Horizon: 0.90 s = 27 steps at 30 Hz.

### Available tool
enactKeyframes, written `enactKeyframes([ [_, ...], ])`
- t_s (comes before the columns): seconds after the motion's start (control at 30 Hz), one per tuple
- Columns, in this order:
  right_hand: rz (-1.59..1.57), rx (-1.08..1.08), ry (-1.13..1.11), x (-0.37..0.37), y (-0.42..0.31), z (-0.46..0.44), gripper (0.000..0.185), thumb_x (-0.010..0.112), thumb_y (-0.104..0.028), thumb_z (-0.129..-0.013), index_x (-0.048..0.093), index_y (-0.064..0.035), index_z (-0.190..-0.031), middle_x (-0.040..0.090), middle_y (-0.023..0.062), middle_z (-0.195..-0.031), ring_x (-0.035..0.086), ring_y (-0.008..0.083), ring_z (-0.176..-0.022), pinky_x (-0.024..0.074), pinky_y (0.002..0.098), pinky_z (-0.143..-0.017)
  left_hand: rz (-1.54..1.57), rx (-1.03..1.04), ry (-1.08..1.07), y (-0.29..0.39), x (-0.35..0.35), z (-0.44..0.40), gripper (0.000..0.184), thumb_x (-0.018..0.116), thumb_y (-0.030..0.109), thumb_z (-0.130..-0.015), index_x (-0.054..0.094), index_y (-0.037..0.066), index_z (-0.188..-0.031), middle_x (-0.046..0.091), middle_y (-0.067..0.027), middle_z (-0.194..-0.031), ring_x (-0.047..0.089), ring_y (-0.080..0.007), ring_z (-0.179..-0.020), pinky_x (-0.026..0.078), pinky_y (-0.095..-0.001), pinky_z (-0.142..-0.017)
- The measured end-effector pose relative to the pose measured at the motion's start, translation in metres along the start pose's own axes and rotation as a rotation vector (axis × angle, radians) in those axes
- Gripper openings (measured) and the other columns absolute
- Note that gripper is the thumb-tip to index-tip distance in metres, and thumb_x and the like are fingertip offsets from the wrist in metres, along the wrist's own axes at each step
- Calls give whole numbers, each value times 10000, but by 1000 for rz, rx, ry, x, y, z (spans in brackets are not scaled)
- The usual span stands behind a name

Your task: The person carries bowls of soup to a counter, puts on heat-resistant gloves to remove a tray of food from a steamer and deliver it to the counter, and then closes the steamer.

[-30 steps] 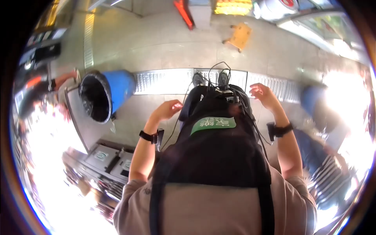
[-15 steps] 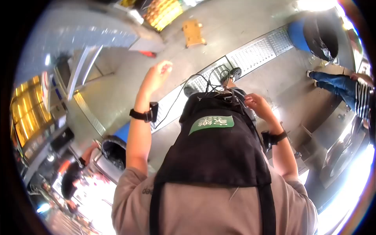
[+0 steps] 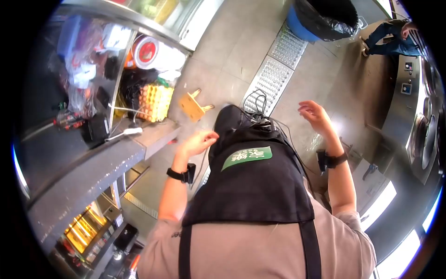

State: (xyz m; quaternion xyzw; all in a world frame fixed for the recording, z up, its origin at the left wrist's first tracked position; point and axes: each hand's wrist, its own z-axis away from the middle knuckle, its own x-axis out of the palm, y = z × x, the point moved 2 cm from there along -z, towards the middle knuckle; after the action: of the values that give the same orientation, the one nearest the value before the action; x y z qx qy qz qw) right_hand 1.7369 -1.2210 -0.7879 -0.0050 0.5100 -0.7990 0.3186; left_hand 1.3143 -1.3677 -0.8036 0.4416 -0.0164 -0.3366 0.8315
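My left hand hangs beside the apron at its left edge, with fingers loosely bent and nothing visible in them. On the other side, my right hand is held out over the floor, its fingers slightly apart and bare. A black strap with a small device circles each wrist. The black apron carries a green label. Dark cables bunch at the apron's far edge, and one runs down its right side. Neither hand touches any object that I can see.
To the left stands a metal counter, with a stack of egg trays near its corner. A small wooden stool is on the floor. Ahead lie a perforated drain cover and a black-lined bin. A person stands near the stoves at right.
My view has turned and moved forward; the counter, stool and bin are closer. My left hand has come lower and toward the apron, while my right has swung outward away from it.
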Motion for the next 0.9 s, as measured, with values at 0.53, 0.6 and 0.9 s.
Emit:
enactKeyframes([
  [0.53, 22, 174, 153, -88, -121, -231, 249, 643, -116, -849, 632, -5, -1071, 690, 121, -923, 652, 201, -878, 511, 320, -811, -355, 308, 102, 155, -331, -323, 223, 580, 169, -906, 641, 19, -1061, 652, -110, -1052, 628, -215, -959, 502, -324, -826],
  [0.6, -14, 186, 183, -107, -135, -253, 233, 643, -106, -862, 633, -4, -1072, 688, 108, -930, 648, 182, -875, 512, 311, -798, -224, 225, 122, 210, -366, -367, 212, 581, 172, -916, 644, 34, -1064, 656, -105, -1045, 635, -209, -944, 509, -331, -823],
  [0.9, -530, -659, 538, -334, -307, -382, 390, 511, -220, -949, 521, 32, -1246, 606, 199, -1162, 637, 232, -955, 504, 321, -802, -639, 339, -78, 286, -440, -554, 198, 578, 167, -856, 638, 17, -970, 644, -159, -954, 616, -318, -871, 492, -387, -795],
])
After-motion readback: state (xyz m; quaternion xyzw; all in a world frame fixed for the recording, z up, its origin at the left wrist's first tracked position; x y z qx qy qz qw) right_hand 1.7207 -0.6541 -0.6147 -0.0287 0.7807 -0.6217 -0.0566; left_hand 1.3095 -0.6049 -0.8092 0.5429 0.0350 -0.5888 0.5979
